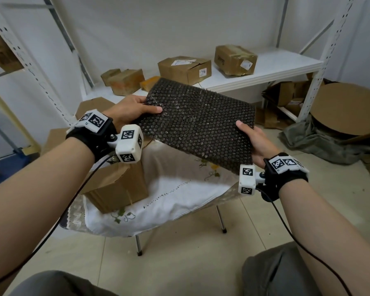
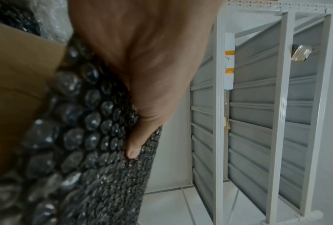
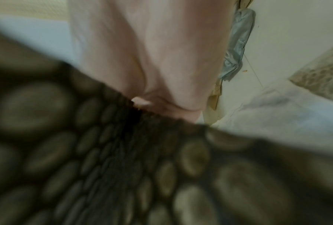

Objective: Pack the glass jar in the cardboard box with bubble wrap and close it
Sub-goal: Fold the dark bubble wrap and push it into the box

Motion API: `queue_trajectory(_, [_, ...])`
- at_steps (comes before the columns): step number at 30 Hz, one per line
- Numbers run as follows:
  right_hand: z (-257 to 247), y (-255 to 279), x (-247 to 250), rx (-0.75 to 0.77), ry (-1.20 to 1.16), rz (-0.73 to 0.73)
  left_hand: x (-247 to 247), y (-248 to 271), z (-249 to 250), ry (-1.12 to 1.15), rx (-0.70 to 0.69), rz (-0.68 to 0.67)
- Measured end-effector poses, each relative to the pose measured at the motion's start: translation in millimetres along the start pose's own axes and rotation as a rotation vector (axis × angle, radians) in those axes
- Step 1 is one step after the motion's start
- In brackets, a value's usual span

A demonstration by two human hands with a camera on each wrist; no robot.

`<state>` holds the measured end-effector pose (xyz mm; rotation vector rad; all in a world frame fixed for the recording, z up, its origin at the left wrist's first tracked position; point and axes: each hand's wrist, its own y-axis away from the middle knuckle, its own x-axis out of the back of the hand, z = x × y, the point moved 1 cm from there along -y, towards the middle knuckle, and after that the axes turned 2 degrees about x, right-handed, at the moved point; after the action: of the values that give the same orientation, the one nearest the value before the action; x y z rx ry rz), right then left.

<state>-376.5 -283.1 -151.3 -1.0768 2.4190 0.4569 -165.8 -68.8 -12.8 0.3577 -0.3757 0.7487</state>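
Dark bubble wrap sheet [image 1: 198, 122] held flat in the air above the small table [image 1: 179, 189], tilted slightly down toward the near right. Left hand [image 1: 130, 108] pinches its far-left edge, thumb on top, fingers hidden beneath. Right hand [image 1: 255, 142] pinches the near-right edge the same way, thumb on top. Left wrist view confirms the thumb pressed onto the bubbles [image 2: 104, 137]; right wrist view blurred, shows hand [image 3: 152, 60] against the sheet. Open cardboard box [image 1: 115, 184] sits on the white cloth at the table's left, under the left wrist. Jar not visible. Closed boxes [image 1: 184, 69] lie on the far white shelf [image 1: 286, 67].
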Motion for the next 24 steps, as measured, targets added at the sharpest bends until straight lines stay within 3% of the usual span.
queue_trajectory(8, [-1,2,-1,0.045,-0.017,-0.138,-1,-11,-5,0.035,-0.047,0.060])
queue_trajectory(11, [-4,4,-3,0.105,-0.067,-0.185,5,-17,-4,-0.053,-0.092,0.017])
queue_trajectory(17, [-10,4,-8,0.158,-0.289,-0.232,12,-26,-13,0.130,-0.059,0.067])
queue_trajectory(21, [-5,-2,-2,0.184,-0.236,-0.226,8,-19,-21,0.146,-0.010,0.154])
queue_trajectory(24, [-1,-6,5,0.174,-0.276,-0.258,0,-14,-17,0.259,-0.049,0.088])
